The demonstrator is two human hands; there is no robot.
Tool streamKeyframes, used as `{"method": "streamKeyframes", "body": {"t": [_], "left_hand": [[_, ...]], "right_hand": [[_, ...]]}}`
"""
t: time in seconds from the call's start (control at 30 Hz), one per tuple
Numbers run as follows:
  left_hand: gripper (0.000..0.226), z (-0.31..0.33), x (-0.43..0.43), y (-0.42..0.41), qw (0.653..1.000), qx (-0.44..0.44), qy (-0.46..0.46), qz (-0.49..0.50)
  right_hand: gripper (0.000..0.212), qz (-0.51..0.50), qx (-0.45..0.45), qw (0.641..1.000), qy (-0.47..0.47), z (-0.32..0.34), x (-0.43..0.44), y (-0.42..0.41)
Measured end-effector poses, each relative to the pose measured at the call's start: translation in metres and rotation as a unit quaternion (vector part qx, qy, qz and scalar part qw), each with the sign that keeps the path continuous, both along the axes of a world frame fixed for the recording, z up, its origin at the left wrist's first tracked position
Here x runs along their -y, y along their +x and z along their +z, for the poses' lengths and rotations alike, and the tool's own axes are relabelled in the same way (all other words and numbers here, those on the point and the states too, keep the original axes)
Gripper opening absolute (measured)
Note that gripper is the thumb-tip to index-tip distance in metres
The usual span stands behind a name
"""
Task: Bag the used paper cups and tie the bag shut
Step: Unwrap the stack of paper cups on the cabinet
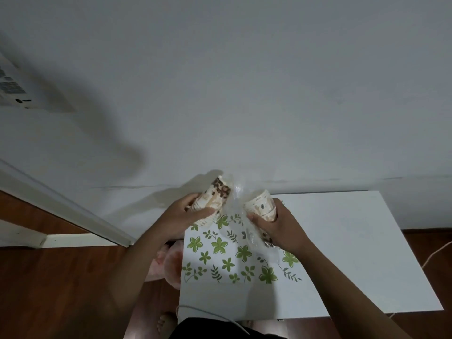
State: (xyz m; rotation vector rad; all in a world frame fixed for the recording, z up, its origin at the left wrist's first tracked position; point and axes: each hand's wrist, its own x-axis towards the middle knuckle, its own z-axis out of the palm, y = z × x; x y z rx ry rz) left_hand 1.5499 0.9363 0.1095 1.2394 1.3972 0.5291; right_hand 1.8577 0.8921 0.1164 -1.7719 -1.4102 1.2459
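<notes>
My left hand (189, 212) grips a stack of paper cups (215, 200) printed with brown coffee beans, tilted with its base toward the wall. My right hand (277, 225) grips another stack of cups (260, 205) together with a clear plastic bag (238, 204). The crinkled bag hangs between the two stacks and trails down under my right hand. Both hands are held above the far left part of the white table (342, 241). I cannot tell whether either stack is inside the bag.
A mat with green leaf and flower prints (220, 255) lies on the table below my hands. A pinkish plastic bag (168, 260) sits on the wooden floor by the table's left edge. A white cable (208, 314) runs along the near edge. The wall stands just behind.
</notes>
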Motion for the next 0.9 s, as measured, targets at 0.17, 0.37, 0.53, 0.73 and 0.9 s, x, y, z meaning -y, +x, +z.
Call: {"method": "streamKeyframes", "body": {"t": [0.17,0.37,0.53,0.73,0.9], "left_hand": [[0.061,-0.026,-0.021,-0.001,0.983,0.031,0.028,0.181],[0.086,-0.062,-0.022,0.02,0.991,-0.008,0.056,0.121],[0.077,-0.085,-0.024,0.032,0.99,-0.064,0.069,0.108],[0.078,-0.109,-0.025,0.036,0.989,-0.119,0.014,0.092],[0.096,-0.112,-0.033,0.033,0.988,-0.141,-0.037,0.047]], "right_hand": [[0.056,-0.05,0.004,0.999,0.007,0.003,-0.013,-0.002],[0.063,-0.043,0.038,0.998,0.004,-0.005,-0.011,-0.002],[0.062,-0.044,0.031,0.999,-0.004,-0.006,-0.006,-0.003],[0.063,-0.038,0.009,0.999,-0.008,-0.004,0.002,-0.009],[0.069,-0.019,-0.02,0.999,-0.017,-0.005,0.006,-0.015]]}}
